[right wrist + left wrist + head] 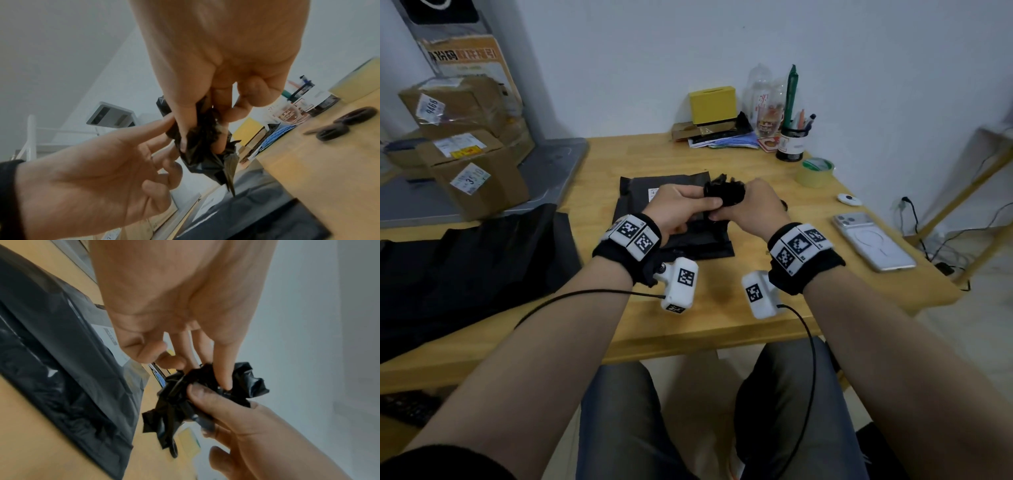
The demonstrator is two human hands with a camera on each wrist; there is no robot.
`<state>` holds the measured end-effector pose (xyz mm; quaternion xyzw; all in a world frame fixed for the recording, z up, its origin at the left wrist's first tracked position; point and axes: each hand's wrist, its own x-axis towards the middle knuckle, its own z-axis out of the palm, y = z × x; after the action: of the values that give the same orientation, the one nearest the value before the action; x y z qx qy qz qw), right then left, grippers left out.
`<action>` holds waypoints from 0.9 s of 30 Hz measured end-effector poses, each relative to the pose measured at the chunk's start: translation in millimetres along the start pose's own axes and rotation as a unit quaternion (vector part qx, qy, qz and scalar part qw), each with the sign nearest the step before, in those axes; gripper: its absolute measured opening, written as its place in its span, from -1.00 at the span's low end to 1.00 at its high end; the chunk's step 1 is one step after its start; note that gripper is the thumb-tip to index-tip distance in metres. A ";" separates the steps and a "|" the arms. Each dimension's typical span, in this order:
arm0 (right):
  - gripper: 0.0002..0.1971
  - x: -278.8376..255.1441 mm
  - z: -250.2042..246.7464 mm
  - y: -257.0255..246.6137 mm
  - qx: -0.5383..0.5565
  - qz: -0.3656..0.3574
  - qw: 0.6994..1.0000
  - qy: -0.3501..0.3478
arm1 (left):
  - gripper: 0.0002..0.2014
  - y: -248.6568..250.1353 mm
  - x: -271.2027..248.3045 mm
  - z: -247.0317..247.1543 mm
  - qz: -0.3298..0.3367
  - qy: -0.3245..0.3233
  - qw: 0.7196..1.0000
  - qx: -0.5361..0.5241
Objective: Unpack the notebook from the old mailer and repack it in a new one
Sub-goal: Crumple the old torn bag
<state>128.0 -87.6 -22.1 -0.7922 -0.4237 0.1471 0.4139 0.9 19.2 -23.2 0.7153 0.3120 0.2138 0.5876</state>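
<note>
Notebook not visible to us; whether it sits inside the flat black plastic mailer (671, 192) lying at the middle of the light wooden desk (722, 308) we cannot tell. We see a heap of black plastic mailers (465, 267) spread along the desk's left edge, with taped brown cardboard boxes (465, 150) stacked on a grey surface beyond the desk's far left corner. A silver smartphone (873, 240) lies face down near the right edge, and a yellow box (712, 104), clear bottles (767, 99), a black mesh pen cup (791, 144) and a roll of yellowish tape (815, 173) crowd the far edge towards the right corner. A small white oval device (847, 198) rests between tape and phone. Above the flat mailer, we hold a crumpled wad of black plastic film (722, 193) between both hands. Our left hand (674, 209) has its fingers extended to the wad, the index fingertip pressing on it and the thumb loosely curled. Our right hand (750, 205) pinches the wad with curled fingers and thumb closed round it.
</note>
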 end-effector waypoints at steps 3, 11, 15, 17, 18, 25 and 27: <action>-0.72 -14.4 -9.5 11.5 0.039 0.000 0.999 0.032 | -0.74 -1.1 -9.9 8.1 0.005 -0.013 1.000 -0.023; -0.89 -65.9 -49.8 58.4 0.140 0.026 0.979 0.146 | -0.83 11.5 -23.2 71.2 0.043 0.021 0.995 -0.085; -0.91 -108.4 -91.7 106.4 0.170 0.027 0.956 0.240 | -0.78 13.5 -26.9 127.5 0.016 -0.048 0.991 -0.125; -0.92 -131.6 -111.4 135.0 0.167 0.034 0.945 0.278 | -0.78 15.4 -30.6 164.7 0.013 -0.091 0.987 -0.135; -0.92 -144.0 -120.2 150.3 0.167 0.035 0.939 0.300 | -0.79 16.2 -33.5 184.9 0.011 -0.115 0.984 -0.138; -0.77 -235.2 -151.7 265.1 0.214 0.141 0.870 0.422 | -0.79 9.0 -61.9 330.7 -0.019 -0.278 0.952 -0.129; -0.83 -260.6 -152.1 301.6 0.222 0.196 0.847 0.443 | -0.79 -5.6 -71.2 369.2 -0.029 -0.322 0.940 -0.106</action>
<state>226.8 -465.0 -194.8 -0.7267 0.0122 -0.0510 0.6850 197.3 -290.9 -104.8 0.6700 0.1020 -0.0133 0.7352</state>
